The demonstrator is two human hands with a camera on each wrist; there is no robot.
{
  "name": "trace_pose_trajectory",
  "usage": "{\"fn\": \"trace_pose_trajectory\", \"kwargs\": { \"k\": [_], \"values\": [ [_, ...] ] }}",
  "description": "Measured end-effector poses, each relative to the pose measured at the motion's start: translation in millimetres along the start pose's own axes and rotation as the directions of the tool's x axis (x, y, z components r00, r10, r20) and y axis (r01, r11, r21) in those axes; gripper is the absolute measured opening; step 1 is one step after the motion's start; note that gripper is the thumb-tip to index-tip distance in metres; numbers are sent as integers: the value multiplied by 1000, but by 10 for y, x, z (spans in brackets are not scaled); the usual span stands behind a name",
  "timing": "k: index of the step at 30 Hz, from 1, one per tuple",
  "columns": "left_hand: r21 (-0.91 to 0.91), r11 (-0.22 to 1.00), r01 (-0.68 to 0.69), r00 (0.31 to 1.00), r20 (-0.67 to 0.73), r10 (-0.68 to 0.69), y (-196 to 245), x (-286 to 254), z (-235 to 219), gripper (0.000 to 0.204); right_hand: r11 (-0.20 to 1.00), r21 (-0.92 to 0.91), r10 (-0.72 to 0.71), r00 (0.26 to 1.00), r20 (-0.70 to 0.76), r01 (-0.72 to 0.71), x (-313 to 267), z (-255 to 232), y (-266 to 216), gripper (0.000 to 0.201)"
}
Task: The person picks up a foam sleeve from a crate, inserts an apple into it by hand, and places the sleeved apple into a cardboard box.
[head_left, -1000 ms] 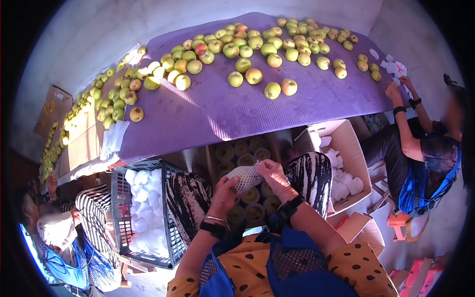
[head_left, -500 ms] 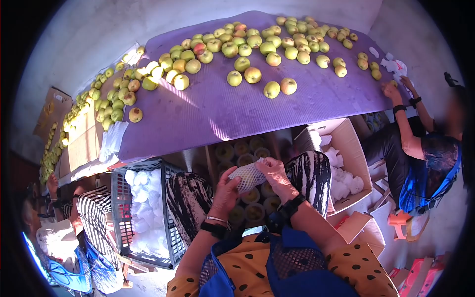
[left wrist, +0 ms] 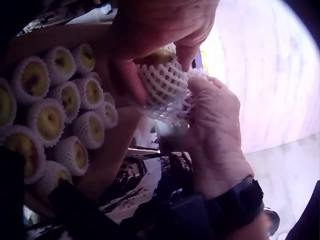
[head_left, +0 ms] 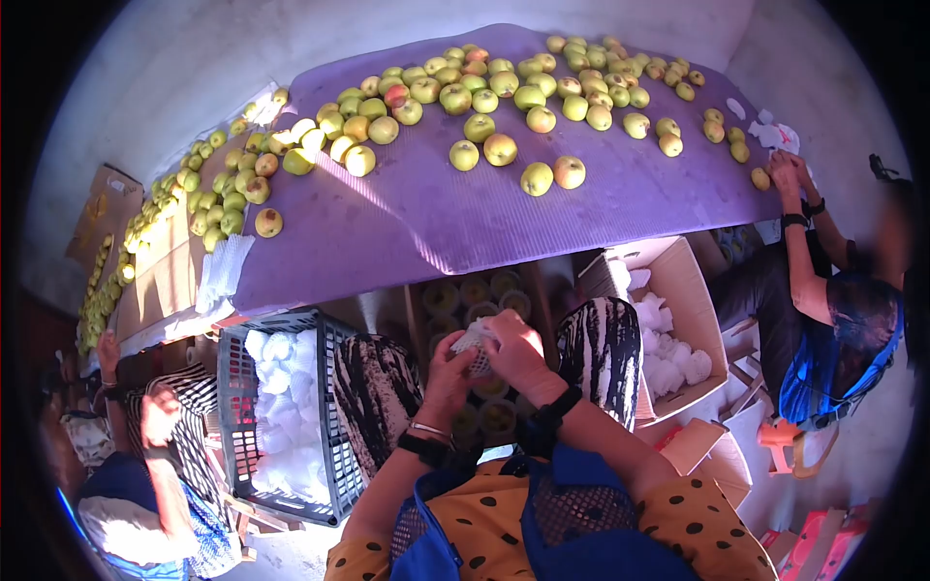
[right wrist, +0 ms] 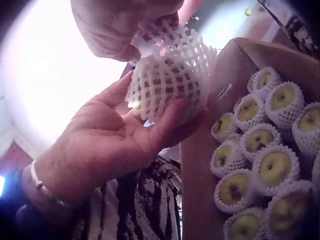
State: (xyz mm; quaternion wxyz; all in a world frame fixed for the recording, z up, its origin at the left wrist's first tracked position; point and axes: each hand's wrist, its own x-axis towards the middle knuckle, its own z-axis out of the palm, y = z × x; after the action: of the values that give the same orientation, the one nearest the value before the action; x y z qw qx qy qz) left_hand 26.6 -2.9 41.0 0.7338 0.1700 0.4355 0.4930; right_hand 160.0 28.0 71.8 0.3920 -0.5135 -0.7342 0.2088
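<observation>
Currently held between both hands above the open box (head_left: 484, 290): one apple in a white foam net sleeve (right wrist: 170, 80), cradled from below on the curled fingers of the left hand (right wrist: 115, 135), pinched at the sleeve's upper edge by the right hand (left wrist: 160, 30); sleeve mouth toward the right-hand pinch, wrapped fruit rows (right wrist: 260, 165) directly beneath the grip; left hand nearer the fruit's underside. Hidden: most of the apple skin, right fingertips behind the mesh, box bottom
</observation>
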Motion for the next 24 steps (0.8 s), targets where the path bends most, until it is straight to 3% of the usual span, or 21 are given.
{"fn": "trace_pose_trajectory", "kwargs": {
  "k": [3, 6, 9, 12, 15, 18, 20, 21, 24],
  "values": [
    [-40, 999, -14, 1000, -25, 13, -18, 39, -66, 42, 975, -42, -211, 971, 109, 217, -24, -27, -158, 17],
    [-337, 935, -112, 986, 79, 146, -81, 117, -100, 41, 933, -125, -336, 941, 28, 337, -57, 76, -196, 15],
    [-552, 834, -2, 959, 236, 158, 7, 40, -99, 43, 911, -158, -375, 925, 59, 380, -68, 35, -320, 14],
    [-509, 861, 7, 959, 248, 140, 85, -35, -51, 45, 875, -142, -457, 887, 68, 462, -141, 48, -384, 12],
    [-518, 854, 37, 974, 209, 85, 18, 79, -168, 49, 866, 7, -499, 862, 88, 500, -181, 33, -370, 9],
    [-664, 747, 38, 965, 219, 146, 53, 66, -146, 50, 901, 255, -368, 930, 21, 351, -230, -6, -273, 12],
    [-692, 722, 27, 955, 230, 185, 107, 11, -86, 51, 929, 370, -9, 999, 38, -6, -253, -33, -188, 17],
    [-705, 709, 23, 950, 236, 204, 133, -4, -59, 52, 888, 421, 174, 983, 62, -184, -247, -52, -165, 19],
    [-611, 791, 38, 923, 324, 206, 154, -53, -42, 52, 918, 264, 321, 946, -49, -297, -141, -178, -171, 23]
  ]
}}
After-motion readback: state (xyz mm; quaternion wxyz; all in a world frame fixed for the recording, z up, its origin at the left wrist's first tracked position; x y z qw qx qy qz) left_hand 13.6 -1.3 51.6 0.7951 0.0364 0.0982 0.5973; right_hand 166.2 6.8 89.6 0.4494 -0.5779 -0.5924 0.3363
